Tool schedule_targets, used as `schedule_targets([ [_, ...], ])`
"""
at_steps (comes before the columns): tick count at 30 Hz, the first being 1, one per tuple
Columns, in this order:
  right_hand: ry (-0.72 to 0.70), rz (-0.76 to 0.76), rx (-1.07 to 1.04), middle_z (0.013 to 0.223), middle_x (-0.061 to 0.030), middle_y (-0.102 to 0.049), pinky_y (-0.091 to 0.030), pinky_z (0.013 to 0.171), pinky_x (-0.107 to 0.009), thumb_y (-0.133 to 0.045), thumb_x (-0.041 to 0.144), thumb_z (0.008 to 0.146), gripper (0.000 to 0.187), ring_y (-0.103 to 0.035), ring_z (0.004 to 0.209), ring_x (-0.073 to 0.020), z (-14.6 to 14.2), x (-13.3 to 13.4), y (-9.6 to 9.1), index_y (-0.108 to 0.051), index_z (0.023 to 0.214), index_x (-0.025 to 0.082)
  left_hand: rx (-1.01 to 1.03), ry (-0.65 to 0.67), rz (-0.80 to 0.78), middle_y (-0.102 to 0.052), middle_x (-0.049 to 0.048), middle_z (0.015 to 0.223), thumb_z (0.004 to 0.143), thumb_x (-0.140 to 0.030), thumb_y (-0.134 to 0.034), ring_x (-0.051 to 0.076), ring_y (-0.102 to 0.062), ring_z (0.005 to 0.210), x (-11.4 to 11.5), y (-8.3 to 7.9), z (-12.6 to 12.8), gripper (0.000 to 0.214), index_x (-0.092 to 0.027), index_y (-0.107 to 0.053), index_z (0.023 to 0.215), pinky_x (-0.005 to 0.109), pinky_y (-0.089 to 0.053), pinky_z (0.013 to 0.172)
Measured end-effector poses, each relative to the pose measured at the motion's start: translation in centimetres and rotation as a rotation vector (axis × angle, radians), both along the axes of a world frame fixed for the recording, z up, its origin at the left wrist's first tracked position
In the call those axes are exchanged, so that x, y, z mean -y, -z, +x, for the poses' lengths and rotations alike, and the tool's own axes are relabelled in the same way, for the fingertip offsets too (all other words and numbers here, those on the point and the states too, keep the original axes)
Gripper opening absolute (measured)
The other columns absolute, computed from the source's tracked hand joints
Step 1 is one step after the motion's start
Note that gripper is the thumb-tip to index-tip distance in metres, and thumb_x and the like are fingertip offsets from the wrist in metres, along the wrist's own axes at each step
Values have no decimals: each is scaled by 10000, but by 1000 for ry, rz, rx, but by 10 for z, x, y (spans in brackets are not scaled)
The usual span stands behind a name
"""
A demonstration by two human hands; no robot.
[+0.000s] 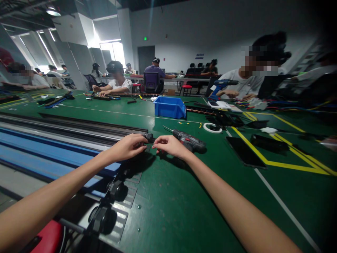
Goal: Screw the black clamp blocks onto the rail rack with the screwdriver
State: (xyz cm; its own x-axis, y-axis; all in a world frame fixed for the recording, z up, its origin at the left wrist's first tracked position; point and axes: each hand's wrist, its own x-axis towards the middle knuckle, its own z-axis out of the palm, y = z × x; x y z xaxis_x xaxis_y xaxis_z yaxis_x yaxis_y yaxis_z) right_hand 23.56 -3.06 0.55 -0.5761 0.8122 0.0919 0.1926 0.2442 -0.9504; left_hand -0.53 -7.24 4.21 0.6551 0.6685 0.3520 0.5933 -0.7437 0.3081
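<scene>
My left hand is closed at the right end of the long metal profiles, its fingers curled against a black cable gland. Just across from it, my right hand has thumb and fingertips pinched together; whatever is between them is too small to make out. Behind my right hand a black cordless drill lies on its side, its thin bit pointing to the upper left. Nearer to me, more black cable glands sit on slotted metal plates along the profile ends.
A blue plastic bin stands beyond the drill on the green table. To its right are a roll of white tape and a dark flat tablet-like panel. A blue drill stands near a co-worker. A red stool is at lower left.
</scene>
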Motion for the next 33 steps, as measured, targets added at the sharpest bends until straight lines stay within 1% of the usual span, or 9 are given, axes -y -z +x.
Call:
schedule_targets([
  [3, -93, 11, -28, 733, -34, -706, -488, 623, -232, -727, 375, 783, 275, -656, 671, -142, 2, -2, 1, -700, 917, 137, -23, 29, -9, -615, 62, 874, 946, -371, -527, 195, -566, 826, 0, 2, 1, 277, -204, -645, 1133, 302, -418, 740],
  [5, -130, 3, -48, 751, -34, -716, -496, 672, -245, -728, 391, 788, 284, -673, 710, -152, 2, -2, 0, -703, 925, 144, -31, 50, -16, -614, 64, 896, 939, -385, -541, 195, -565, 832, 0, 3, 2, 278, -212, -646, 1131, 303, -419, 749],
  [9, -139, -8, -50, 753, -32, -722, -493, 701, -253, -721, 396, 801, 280, -684, 733, -159, 3, 0, -1, -713, 933, 149, -31, 91, -51, -621, 67, 958, 938, -382, -551, 188, -567, 857, 2, 5, 6, 250, -213, -634, 1103, 294, -417, 753],
  [12, -169, -30, -66, 782, -38, -726, -495, 708, -260, -723, 393, 801, 279, -685, 740, -161, 3, 0, -2, -716, 930, 145, -38, 110, -59, -627, 67, 956, 939, -366, -554, 187, -566, 861, 4, 7, 9, 207, -212, -631, 1053, 290, -411, 747],
  [15, -189, -60, -70, 783, -40, -728, -497, 703, -260, -748, 390, 779, 288, -687, 738, -161, 2, 0, -2, -710, 920, 141, -34, 75, -59, -629, 56, 907, 944, -332, -543, 180, -557, 824, 5, 8, 12, 158, -204, -620, 996, 282, -398, 725],
  [18, -204, -83, -74, 766, -39, -729, -493, 694, -256, -766, 391, 765, 302, -690, 734, -161, 2, -1, -1, -702, 922, 141, -29, 32, -69, -618, 35, 862, 942, -292, -546, 166, -539, 784, 6, 8, 14, 122, -197, -606, 987, 265, -378, 694],
  [25, -259, -102, -59, 776, -47, -736, -482, 678, -249, -778, 423, 749, 342, -698, 729, -164, 1, 1, -3, -698, 920, 139, -25, 44, -112, -621, 32, 855, 953, -289, -535, 156, -558, 779, 5, 10, 16, 144, -182, -615, 1006, 252, -381, 688],
  [29, -262, -103, -52, 787, -53, -736, -484, 686, -251, -784, 445, 741, 365, -702, 746, -169, 1, 2, -4, -696, 917, 138, -26, 28, -119, -636, 36, 867, 951, -284, -535, 161, -579, 793, 5, 12, 15, 143, -181, -619, 1004, 253, -392, 694],
  [33, -256, -92, -39, 791, -51, -733, -488, 693, -252, -767, 427, 768, 331, -704, 762, -170, 1, 1, -3, -696, 919, 141, -2, 32, -125, -633, 32, 859, 958, -272, -511, 152, -579, 778, 5, 14, 15, 137, -177, -608, 976, 246, -391, 681],
])
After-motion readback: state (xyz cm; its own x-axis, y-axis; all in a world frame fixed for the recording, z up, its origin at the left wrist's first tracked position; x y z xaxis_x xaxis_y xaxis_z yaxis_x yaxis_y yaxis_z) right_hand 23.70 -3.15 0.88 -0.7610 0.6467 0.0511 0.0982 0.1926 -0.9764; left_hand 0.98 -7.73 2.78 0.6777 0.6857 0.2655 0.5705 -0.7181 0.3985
